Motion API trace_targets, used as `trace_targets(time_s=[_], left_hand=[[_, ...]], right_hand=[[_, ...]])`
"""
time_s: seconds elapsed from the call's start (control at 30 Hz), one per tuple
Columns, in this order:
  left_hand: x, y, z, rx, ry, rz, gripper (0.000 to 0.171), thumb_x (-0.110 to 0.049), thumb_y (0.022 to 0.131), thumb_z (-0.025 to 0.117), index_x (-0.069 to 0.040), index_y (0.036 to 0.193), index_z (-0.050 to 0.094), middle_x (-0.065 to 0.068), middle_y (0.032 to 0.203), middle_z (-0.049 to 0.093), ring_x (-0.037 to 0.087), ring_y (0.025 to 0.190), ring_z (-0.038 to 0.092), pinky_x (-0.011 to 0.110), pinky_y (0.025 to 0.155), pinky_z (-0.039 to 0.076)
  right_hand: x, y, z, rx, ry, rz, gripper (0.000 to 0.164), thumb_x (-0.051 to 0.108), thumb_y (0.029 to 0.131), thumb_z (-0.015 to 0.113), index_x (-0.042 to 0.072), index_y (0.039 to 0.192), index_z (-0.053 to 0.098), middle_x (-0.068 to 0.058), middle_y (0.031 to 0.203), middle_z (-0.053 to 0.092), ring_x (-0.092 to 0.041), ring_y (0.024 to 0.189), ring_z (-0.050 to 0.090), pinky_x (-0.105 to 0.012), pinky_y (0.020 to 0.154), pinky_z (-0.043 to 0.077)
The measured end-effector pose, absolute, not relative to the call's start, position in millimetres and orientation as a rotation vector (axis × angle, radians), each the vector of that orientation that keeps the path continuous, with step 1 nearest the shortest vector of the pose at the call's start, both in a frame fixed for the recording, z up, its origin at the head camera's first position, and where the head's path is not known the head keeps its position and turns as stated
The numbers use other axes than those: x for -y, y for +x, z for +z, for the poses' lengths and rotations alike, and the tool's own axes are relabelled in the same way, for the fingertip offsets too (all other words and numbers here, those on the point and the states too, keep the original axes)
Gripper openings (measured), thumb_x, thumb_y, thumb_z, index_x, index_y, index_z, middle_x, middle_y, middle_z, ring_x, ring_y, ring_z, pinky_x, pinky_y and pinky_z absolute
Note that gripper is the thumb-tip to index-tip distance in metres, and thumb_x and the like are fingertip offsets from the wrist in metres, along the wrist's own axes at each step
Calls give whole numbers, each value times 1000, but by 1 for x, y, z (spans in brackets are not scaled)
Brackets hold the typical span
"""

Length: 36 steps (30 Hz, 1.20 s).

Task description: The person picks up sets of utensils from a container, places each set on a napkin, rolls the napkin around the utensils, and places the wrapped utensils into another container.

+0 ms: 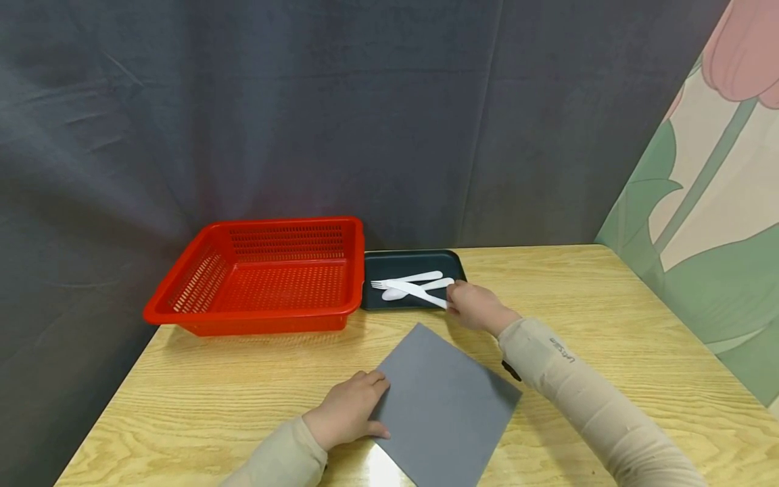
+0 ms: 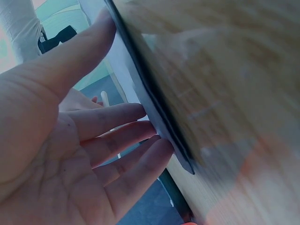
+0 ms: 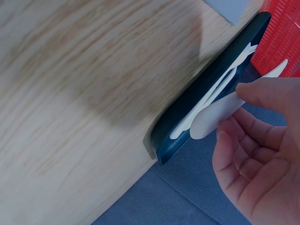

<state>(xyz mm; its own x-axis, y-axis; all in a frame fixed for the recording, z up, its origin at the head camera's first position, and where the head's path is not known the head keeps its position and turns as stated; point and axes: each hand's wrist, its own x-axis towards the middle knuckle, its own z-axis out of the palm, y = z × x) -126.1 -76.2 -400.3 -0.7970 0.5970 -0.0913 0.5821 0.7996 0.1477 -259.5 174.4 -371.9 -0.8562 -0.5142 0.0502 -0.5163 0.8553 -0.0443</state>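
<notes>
My right hand [image 1: 477, 308] pinches the handle end of a white plastic knife [image 3: 216, 114] between thumb and fingers, at the right side of a dark tray [image 1: 420, 260]. The blade points left over the tray. A white fork [image 1: 421, 276] and a white spoon [image 1: 395, 295] lie in the tray, partly covered by the knife in the head view. My left hand [image 1: 349, 409] rests at the left edge of a square grey mat [image 1: 447, 406]. In the left wrist view its fairly straight fingers [image 2: 136, 161] and thumb touch the mat's edge.
A red perforated plastic basket [image 1: 255, 313] stands left of the tray, right beside it. All of this is on a light wooden table [image 1: 255, 392]. A dark cloth [image 1: 341, 122] hangs behind, and a flower-patterned panel [image 1: 724, 270] is at the right.
</notes>
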Motion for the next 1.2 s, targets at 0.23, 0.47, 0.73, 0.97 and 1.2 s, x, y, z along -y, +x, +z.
trace_targets(time_s=[0.23,0.47,0.73,0.97,1.2], left_hand=[[76,-126,-401,-2851,932,170,70,-47,71,76,-4,123,58,5,123,58,20,106,56,28,83,51],[76,-126,-401,-2852,929,170,70,-47,71,76,-4,123,58,5,124,58,20,106,56,28,83,52],[76,-126,-400,-2851,923,169,71,-47,71,76,-3,123,58,6,124,58,20,106,56,28,83,52],[75,-126,-399,-2852,922,161,70,-47,71,76,-3,123,58,5,123,58,20,106,56,28,82,52],[75,-126,-399,-2846,916,166,71,-47,71,75,-3,123,57,5,124,58,20,106,56,29,83,52]], right_hand=[[-172,-257,-370,2998,852,143,19,9,85,59,8,70,46,-1,63,41,-12,56,37,-22,51,29],[-172,-257,-372,2986,873,172,21,8,85,60,8,69,46,-1,63,40,-11,54,35,-21,50,29],[-171,-256,-375,2970,885,152,18,10,83,63,6,71,51,-2,65,47,-11,56,42,-22,51,36],[-170,-255,-376,2984,884,179,16,10,83,62,7,73,51,-1,66,48,-11,56,42,-22,50,36],[-169,-253,-377,2996,872,179,16,10,83,62,7,72,50,-1,65,47,-11,55,41,-22,50,35]])
